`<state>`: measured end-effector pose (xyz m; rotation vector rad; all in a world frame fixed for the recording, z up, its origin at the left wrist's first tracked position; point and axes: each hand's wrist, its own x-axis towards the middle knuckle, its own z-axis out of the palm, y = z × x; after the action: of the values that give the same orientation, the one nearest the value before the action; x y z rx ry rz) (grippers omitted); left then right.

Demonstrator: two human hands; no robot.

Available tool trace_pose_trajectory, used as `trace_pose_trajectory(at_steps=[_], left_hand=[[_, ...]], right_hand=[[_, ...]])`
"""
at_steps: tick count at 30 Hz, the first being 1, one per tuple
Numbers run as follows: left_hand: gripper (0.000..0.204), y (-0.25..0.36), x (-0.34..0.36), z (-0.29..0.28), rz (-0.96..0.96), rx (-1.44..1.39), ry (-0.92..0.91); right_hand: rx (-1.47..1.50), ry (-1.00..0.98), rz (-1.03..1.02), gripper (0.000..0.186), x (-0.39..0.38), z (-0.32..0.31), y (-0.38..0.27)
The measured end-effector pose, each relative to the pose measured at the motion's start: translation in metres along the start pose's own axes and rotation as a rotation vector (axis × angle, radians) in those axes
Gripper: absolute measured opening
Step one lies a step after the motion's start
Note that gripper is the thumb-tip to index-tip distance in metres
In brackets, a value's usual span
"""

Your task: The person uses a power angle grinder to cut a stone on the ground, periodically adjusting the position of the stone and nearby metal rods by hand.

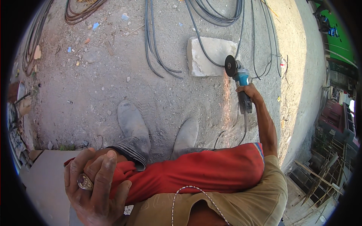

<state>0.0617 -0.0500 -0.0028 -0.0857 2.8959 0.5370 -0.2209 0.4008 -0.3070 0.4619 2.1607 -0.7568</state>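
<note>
In my right hand (pixel 247 91) is a teal and black angle grinder (pixel 243 81), its cord trailing downward. The black disc (pixel 230 64) touches or nearly touches a bent dark steel rod (pixel 211 59) lying across a pale stone block (pixel 203 54), and orange sparks (pixel 226 98) stream down from it over the dirt. My left hand (pixel 96 180), wearing a chunky ring, rests near or on my bent left knee beside my red shorts (pixel 188 171), its fingers loosely curved and slightly apart.
Coils and loops of dark rods (pixel 222 19) lie along the far side, more at the left (pixel 34 45). My grey boots (pixel 130 116) stand on rubble-strewn ground. A grey slab (pixel 45 177) is at lower left. Sticks and poles (pixel 316 175) and green surfaces (pixel 337 45) line the right edge.
</note>
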Motion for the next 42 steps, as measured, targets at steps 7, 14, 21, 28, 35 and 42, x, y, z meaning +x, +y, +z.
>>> trace_pose_trajectory(at_steps=[7, 14, 21, 28, 35, 42], left_hand=[[0.071, -0.001, 0.0, 0.002, -0.015, -0.015, 0.011], [0.069, -0.008, -0.006, 0.001, -0.004, -0.012, -0.005], [0.068, -0.009, -0.003, 0.004, 0.007, -0.016, -0.003], [0.067, -0.001, 0.0, 0.001, -0.011, -0.003, -0.005], [0.069, 0.002, 0.001, 0.0, -0.009, 0.001, -0.007], [0.07, 0.002, 0.003, 0.0, -0.007, 0.015, -0.029]], right_hand=[[0.006, -0.024, 0.028, 0.029, -0.001, -0.003, 0.006], [-0.038, -0.004, 0.023, 0.028, -0.01, 0.001, 0.009], [-0.031, 0.016, -0.015, 0.031, -0.007, 0.001, -0.006], [-0.043, 0.009, -0.009, 0.028, 0.006, -0.002, -0.019], [-0.02, 0.026, -0.019, 0.028, 0.002, 0.002, -0.006], [-0.042, 0.007, -0.03, 0.028, -0.005, 0.0, 0.001]])
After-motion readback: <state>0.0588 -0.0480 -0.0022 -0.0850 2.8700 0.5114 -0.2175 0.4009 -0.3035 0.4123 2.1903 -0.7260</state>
